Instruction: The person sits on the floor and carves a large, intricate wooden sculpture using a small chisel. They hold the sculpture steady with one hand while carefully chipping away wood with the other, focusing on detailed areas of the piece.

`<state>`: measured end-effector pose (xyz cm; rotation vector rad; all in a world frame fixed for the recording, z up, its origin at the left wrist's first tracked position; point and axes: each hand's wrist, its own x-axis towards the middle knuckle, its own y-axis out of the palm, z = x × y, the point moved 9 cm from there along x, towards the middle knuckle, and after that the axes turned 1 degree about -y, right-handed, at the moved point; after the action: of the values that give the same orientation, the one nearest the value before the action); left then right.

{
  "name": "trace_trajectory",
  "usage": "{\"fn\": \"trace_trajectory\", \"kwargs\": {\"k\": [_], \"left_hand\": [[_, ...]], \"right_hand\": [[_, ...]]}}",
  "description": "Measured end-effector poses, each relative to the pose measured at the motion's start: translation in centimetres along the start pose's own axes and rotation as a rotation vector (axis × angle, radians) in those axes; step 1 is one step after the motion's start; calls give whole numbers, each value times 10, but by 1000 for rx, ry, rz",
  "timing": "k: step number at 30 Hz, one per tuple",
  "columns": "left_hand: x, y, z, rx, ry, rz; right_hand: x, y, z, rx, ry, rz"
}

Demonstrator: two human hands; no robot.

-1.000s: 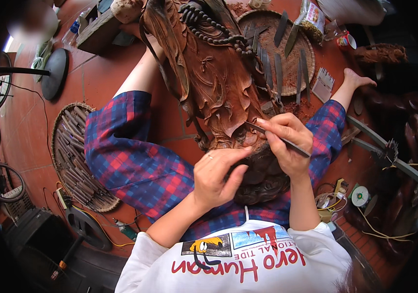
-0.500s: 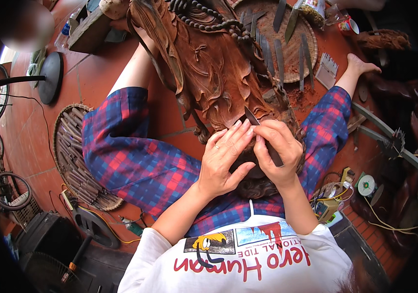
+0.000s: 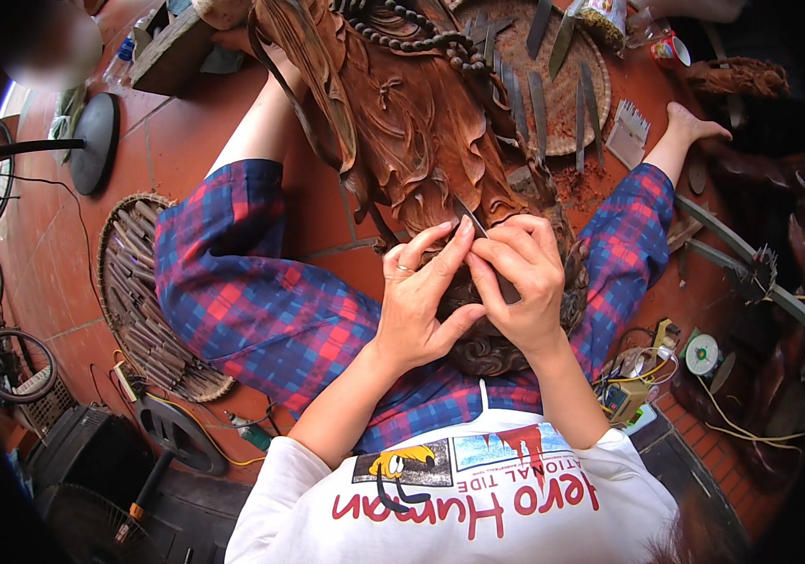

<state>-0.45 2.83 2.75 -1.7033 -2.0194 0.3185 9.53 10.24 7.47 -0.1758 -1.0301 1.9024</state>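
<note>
A large brown wooden carving with flowing draped folds lies across my lap, its curled lower end between my thighs. In my closed right hand is a dark, flat carving blade, pinched between thumb and fingers. Its narrow tip points away from me at the folds, and its wider end shows under my palm. Beside it my left hand lies open, thumb spread, with its fingertips against the blade near the tip. The fingers hide exactly where the edge meets the wood.
A round woven tray with several flat blades lies beyond the carving at right, near a pack of slim tools and reddish shavings. To the left sits a basket of dark rods. Dark beads rest on the carving.
Both hands have shifted slightly, with the blade moving a little left and away from me. The left fingers have drawn back from lying flat and now bend more at the blade.
</note>
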Motion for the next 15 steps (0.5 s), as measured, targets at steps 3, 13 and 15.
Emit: {"fn": "trace_trajectory", "kwargs": {"k": [3,13,15], "left_hand": [[9,7,-4,-11,19,43],[8,6,-1,-40,-26,46],[0,-1,7,-80,-35,44]], "right_hand": [[-4,-9,-7,56,11,-80],[1,-8,-6,112,23,-83],[5,-2,-1,128,19,-28]]}}
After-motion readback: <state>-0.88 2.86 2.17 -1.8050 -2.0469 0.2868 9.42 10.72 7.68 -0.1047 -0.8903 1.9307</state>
